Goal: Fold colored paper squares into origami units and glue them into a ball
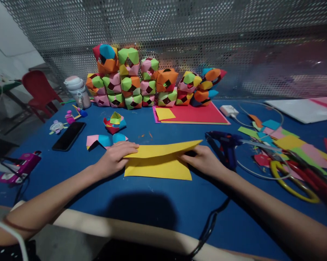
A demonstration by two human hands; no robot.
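A yellow sheet of paper lies on the blue table, its far part lifted and bent over toward me along a long edge. My left hand holds the left end of the raised flap, fingers on top. At the right end, my right hand grips the flap between thumb and fingers, where it stands a little higher. Beyond my left hand sit folded pink and blue paper pieces and a small multicoloured folded unit.
Stacked paper polyhedra line the back beside red sheets. A phone, purple device and bottle are left. Right are a glue gun, yellow-handled scissors, paper scraps and a charger.
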